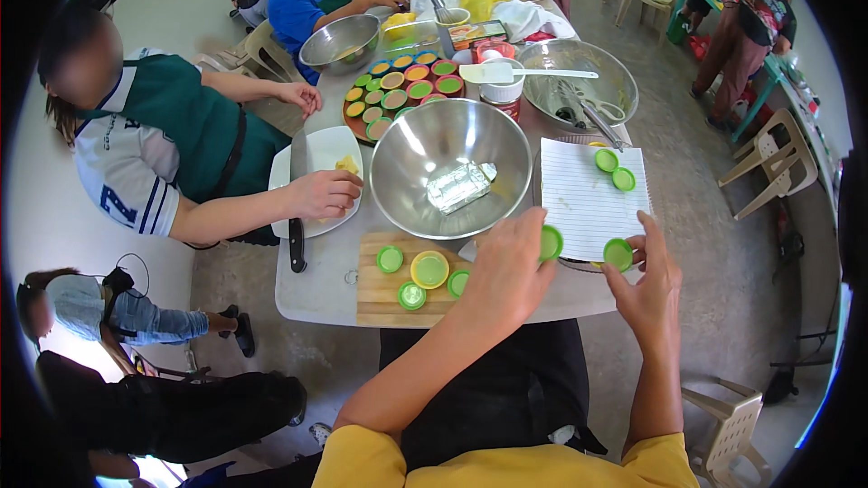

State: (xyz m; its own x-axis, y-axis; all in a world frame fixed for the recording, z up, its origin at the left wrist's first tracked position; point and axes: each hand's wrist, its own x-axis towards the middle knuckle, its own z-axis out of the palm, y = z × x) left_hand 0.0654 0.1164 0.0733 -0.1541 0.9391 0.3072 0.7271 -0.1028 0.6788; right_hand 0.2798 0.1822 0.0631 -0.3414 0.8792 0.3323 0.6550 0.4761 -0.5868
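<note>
My left hand (511, 262) is closed on a small green round mould cup (551, 242) near the front edge of the table. Between the fingers of my right hand (658, 276) is another green mould cup (618, 255), above the lower right corner of a lined paper sheet (579, 203). Two more green cups (624, 179) lie at the sheet's upper right. On the wooden board (369, 294) sit several green cups (390, 259) and a yellow cup (429, 269). Behind my left hand stands a large steel bowl (398, 149) with a silver foil packet (459, 188) inside.
At left, a co-worker's hand (325, 194) is over a white plate (339, 145), with a black-handled knife (297, 248) on its edge. Farther back are a tray of filled colourful cups (398, 95), a bowl with tools (624, 72) and a white spatula (533, 74).
</note>
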